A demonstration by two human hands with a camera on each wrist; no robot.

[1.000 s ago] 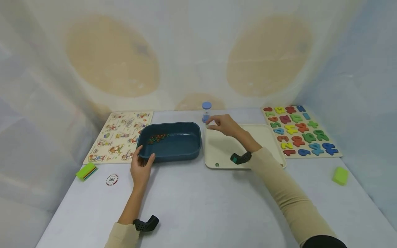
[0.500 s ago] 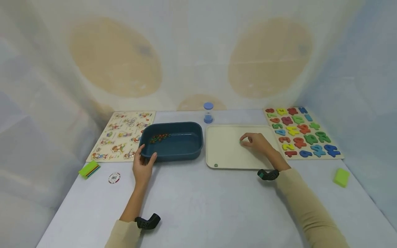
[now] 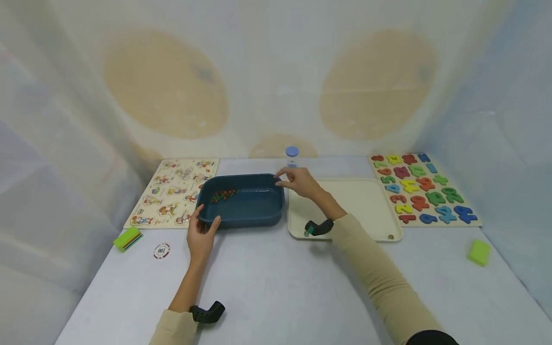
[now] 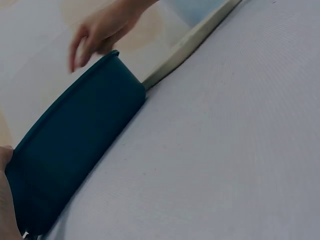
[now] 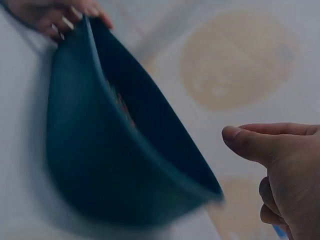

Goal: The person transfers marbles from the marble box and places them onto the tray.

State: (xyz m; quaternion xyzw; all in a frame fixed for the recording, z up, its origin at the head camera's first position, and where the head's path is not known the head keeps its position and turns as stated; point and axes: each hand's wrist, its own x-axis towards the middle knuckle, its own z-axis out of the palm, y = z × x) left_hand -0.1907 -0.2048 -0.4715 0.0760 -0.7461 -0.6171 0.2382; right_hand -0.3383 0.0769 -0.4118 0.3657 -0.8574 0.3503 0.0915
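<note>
In the head view my left hand [image 3: 201,239] grips the near left corner of a dark blue rectangular dish [image 3: 241,223], thumb and fingers on its rim. A cluster of small red, orange and green beads [image 3: 224,195] lies in the dish's left part. My right hand [image 3: 301,183] is over the dish's right rim, thumb and forefinger pinched on a small green bead, which their tips hide. To the right is a cream tray [image 3: 345,206] with a bead [image 3: 390,236] near its front right corner and a greenish bead [image 3: 306,234] by the front left.
A blue-capped clear sand timer [image 3: 292,154] stands behind the right hand. A picture puzzle board [image 3: 172,191] lies left and a letter puzzle board [image 3: 424,191] right. Nearer are a poker chip [image 3: 161,250], a stack of coloured pieces [image 3: 127,239] and a green block [image 3: 478,252].
My right hand has gone from the dish's edge to the tray, pinched a small green bead there, and moved back left to the dish. My left hand keeps its grip.
</note>
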